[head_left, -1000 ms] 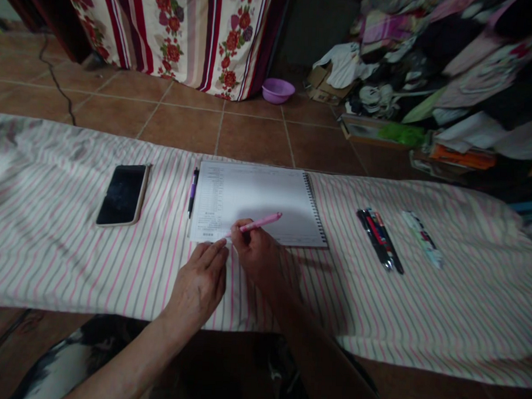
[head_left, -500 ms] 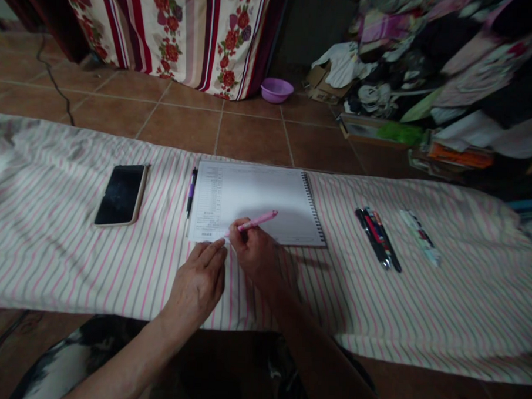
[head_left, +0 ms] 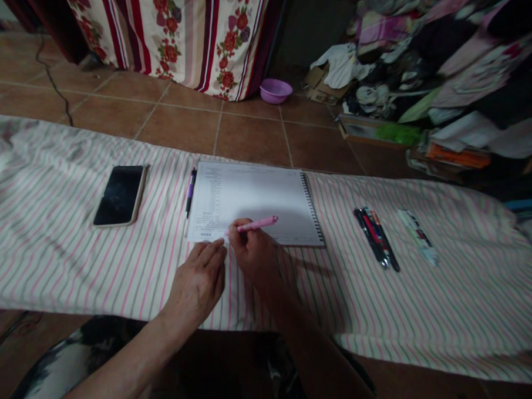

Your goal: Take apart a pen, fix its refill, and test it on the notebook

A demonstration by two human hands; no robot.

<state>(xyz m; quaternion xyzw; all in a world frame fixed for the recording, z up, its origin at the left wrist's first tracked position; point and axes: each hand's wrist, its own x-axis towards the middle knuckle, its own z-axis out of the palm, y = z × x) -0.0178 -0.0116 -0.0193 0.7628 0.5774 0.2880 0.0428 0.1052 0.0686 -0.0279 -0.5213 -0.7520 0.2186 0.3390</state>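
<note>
A spiral-bound notebook [head_left: 261, 193] lies open on the striped cloth, its coil along the right side and printed rows on the left of the page. My right hand [head_left: 255, 253] is closed around a pink pen [head_left: 260, 223], whose lower end meets the page near the front edge; the tip itself is hard to make out. My left hand [head_left: 202, 273] lies flat with fingers stretched out, fingertips on the notebook's front edge beside the right hand. A purple and black pen [head_left: 190, 193] lies along the notebook's left side.
A phone [head_left: 121, 195] lies on the striped cloth [head_left: 157, 265] at left. Several dark pens [head_left: 376, 238] and some pale pens [head_left: 418, 237] lie at right. Beyond are a tiled floor, a purple basin [head_left: 276, 91], a floral curtain [head_left: 189, 37] and piled clothes [head_left: 469, 85].
The pink pen's upper end has tipped slightly lower, with a small shift of the right hand. My left hand stays in place on the notebook edge.
</note>
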